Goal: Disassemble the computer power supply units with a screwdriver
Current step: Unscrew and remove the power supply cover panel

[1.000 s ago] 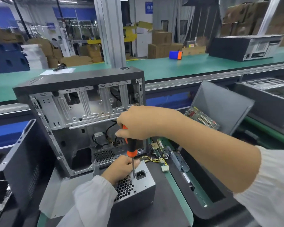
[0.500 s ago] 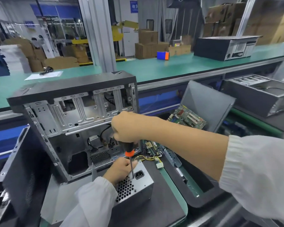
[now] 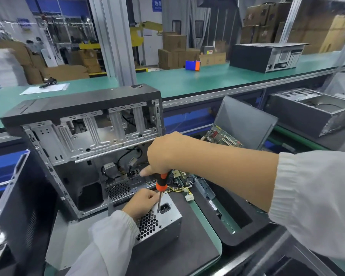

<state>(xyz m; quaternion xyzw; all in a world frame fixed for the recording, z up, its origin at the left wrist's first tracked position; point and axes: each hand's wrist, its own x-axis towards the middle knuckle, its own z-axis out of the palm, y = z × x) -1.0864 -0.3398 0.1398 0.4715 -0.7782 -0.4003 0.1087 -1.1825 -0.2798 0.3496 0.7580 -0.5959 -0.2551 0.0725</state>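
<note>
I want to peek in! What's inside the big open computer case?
Inside the computer case you can see black cables, empty metal drive bays and a round vent grille. The right hand covers the case's right inner part.

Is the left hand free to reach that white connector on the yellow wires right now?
Probably not yet: the left hand is steadying the power supply unit, and the screwdriver stands between it and the white connector.
</note>
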